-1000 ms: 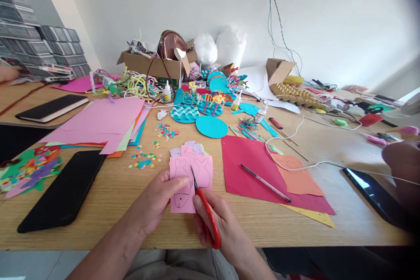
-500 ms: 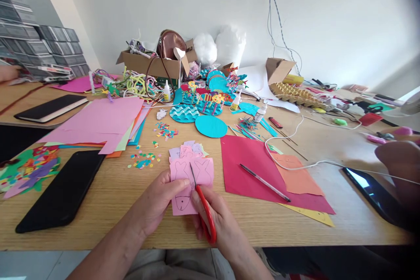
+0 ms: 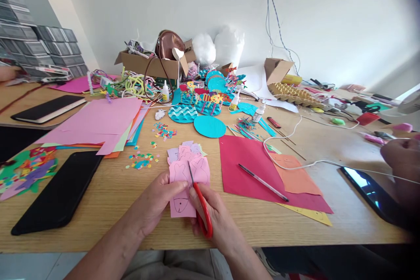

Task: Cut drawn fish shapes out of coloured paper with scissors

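My left hand [image 3: 157,203] pinches a pink paper [image 3: 183,179] with fish outlines drawn on it, thumb on top near its left edge. My right hand [image 3: 215,221] grips red-handled scissors [image 3: 200,203], fingers through the loops. The blades point up and away, lying in the middle of the pink paper between two fish shapes. Both hands hover over the near edge of a wooden table [image 3: 108,192]. Small pink and lilac cut-outs [image 3: 183,151] lie just beyond the paper.
A black phone [image 3: 59,192] lies at the left, a red sheet [image 3: 252,166] with a pen [image 3: 262,182] at the right. Pink sheets [image 3: 95,122], confetti [image 3: 142,160], teal paper discs [image 3: 210,126], glue bottles and boxes fill the back. Another person's hand [image 3: 398,159] and a tablet [image 3: 370,192] are far right.
The scissors have worked slightly further up into the pink paper, and the paper's top has bent a little. The view shifted slightly; the other person's hand at right moved a bit.
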Available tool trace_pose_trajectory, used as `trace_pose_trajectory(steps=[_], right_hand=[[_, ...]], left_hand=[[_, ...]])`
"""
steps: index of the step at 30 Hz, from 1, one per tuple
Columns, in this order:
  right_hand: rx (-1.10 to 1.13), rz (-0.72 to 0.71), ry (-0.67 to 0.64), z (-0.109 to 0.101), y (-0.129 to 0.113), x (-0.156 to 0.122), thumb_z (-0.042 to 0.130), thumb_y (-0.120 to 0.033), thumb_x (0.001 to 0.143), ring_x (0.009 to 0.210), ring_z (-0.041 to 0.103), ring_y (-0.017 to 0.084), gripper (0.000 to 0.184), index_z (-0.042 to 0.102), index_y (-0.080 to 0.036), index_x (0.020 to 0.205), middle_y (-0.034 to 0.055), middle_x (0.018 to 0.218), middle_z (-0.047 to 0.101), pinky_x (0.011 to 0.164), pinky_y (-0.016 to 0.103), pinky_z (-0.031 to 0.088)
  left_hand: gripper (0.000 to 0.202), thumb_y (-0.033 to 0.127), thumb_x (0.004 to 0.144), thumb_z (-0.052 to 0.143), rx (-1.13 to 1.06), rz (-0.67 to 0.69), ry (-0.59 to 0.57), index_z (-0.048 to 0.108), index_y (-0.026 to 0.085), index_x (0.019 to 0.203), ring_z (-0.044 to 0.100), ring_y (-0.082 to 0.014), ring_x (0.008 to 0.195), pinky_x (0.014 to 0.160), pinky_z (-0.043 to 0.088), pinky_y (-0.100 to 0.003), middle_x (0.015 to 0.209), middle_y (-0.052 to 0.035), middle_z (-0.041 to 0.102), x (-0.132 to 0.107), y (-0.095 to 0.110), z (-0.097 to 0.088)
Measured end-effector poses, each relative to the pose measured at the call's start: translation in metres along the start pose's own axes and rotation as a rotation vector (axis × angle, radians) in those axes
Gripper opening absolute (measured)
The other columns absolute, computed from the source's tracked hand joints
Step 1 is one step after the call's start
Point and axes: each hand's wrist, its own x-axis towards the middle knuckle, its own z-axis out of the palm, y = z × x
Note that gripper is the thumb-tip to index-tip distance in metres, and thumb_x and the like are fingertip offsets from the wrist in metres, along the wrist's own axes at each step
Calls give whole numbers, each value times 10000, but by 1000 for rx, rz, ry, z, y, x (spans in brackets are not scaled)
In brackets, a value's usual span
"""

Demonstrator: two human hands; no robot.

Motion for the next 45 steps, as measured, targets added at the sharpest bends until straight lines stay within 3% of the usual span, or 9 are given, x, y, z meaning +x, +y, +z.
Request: trace_pose_trajectory(steps=[8,14,19,25,28,31,36,41,45], right_hand=[[15,-24,8,0,1,2,457,-713,745,330,387,48,547,489,-168,707,-75,434,432,324,159,267],[149,-40,-126,-9,5,6,512,-628,783,372,433,56,480,492,-162,666,-55,471,478,368,169,306],[229,-41,-125,-13,4,4,496,-594,811,349,385,50,446,493,-166,687,-59,459,466,374,180,280],[-34,-40,65,-43,-12,-10,517,-620,765,387,410,73,449,456,-187,666,-51,495,477,390,202,275],[-283,-60,305,-67,-11,-18,668,-487,701,470,458,97,347,483,-194,703,-37,591,517,433,219,320],[-382,-65,366,-80,0,-24,681,-404,705,495,465,111,255,537,-195,729,-15,636,554,446,235,333],[-277,-56,398,-74,11,-31,642,-393,735,530,497,130,230,585,-183,810,13,681,608,455,238,342],[9,67,378,-60,8,-45,633,-446,738,479,533,120,356,572,-161,943,20,671,622,384,194,278],[188,70,405,-47,9,-52,711,-442,660,546,603,139,425,556,-155,932,60,798,656,368,175,320]], left_hand=[[250,266,758,594,-30,11,37,647,166,980,657,-237,510,535,504,-357,693,-62,723,-1,-1,-1],[241,319,777,585,-6,18,21,657,146,928,657,-235,532,580,489,-352,630,-62,709,2,-5,-9],[252,310,711,651,49,29,191,669,132,889,642,-206,623,643,467,-324,687,-55,716,5,-2,-10],[216,282,640,705,251,38,280,704,140,802,611,-197,723,664,424,-283,745,-40,710,11,5,-14],[192,261,648,699,346,29,256,709,150,803,604,-183,698,646,416,-270,736,-28,706,14,7,-16],[153,248,658,675,422,18,198,694,148,772,613,-184,669,626,436,-277,722,-35,706,18,7,-11],[130,240,703,586,679,86,23,687,181,762,640,-236,695,616,467,-321,749,-56,713,32,-2,3],[111,153,630,634,870,246,104,670,229,702,578,-302,931,859,396,-393,873,-66,691,43,-11,10],[237,123,628,639,936,312,79,682,244,828,538,-295,1059,963,339,-388,1017,-69,677,43,-16,12]])
